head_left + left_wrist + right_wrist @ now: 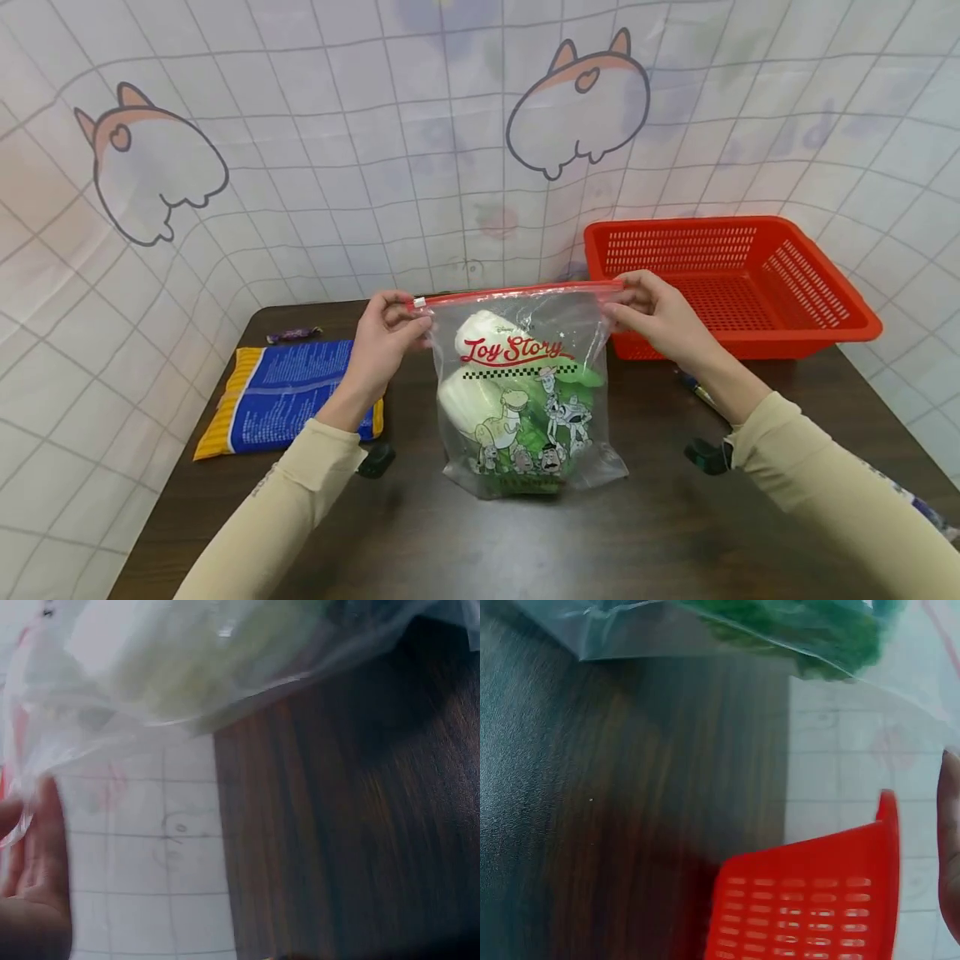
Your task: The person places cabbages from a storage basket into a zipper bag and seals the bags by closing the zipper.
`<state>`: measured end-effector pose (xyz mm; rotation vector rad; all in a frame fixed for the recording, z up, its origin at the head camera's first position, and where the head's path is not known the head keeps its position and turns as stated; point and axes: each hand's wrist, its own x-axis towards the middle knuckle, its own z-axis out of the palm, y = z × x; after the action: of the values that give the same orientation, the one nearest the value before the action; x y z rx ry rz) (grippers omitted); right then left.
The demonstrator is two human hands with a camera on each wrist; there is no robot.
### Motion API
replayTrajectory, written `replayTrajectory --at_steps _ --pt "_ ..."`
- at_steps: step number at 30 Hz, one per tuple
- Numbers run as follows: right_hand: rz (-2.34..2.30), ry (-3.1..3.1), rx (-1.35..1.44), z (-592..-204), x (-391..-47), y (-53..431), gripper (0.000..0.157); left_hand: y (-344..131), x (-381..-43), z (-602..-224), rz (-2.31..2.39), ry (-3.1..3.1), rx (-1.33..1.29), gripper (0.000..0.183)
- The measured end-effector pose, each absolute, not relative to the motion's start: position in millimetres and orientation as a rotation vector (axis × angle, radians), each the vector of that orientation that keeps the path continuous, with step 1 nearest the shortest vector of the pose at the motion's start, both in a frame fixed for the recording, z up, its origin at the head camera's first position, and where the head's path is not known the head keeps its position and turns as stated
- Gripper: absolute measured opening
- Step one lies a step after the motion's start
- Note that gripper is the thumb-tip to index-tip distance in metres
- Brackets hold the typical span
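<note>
A clear zip bag (525, 392) with a red top strip and Toy Story print hangs upright between my hands. Inside it is a leafy vegetable (480, 400) with thick white stalks and green leaves. My left hand (390, 337) pinches the bag's top left corner, beside the white slider (419, 302). At the top right corner, my right hand (656, 317) pinches the other end of the strip. The left wrist view shows the left hand (34, 862) at the bag's edge; only part of the right hand (950, 847) enters the right wrist view.
A red plastic basket (750, 333) stands at the back right, close to my right hand. On the left lie a blue and yellow packet (292, 396) and a small purple wrapped item (294, 335). A thin, partly hidden item (705, 396) lies beneath my right forearm on the dark table (450, 550).
</note>
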<state>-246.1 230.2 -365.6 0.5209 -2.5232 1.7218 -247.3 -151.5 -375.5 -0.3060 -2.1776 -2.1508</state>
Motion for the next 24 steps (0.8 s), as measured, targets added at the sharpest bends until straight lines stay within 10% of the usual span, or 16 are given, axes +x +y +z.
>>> replayTrajectory --at_steps 24 --pt "1.000 -2.813 0.504 -378 -290 218 0.020 -146 -300 -410 -1.422 -2.571 -0.384 0.024"
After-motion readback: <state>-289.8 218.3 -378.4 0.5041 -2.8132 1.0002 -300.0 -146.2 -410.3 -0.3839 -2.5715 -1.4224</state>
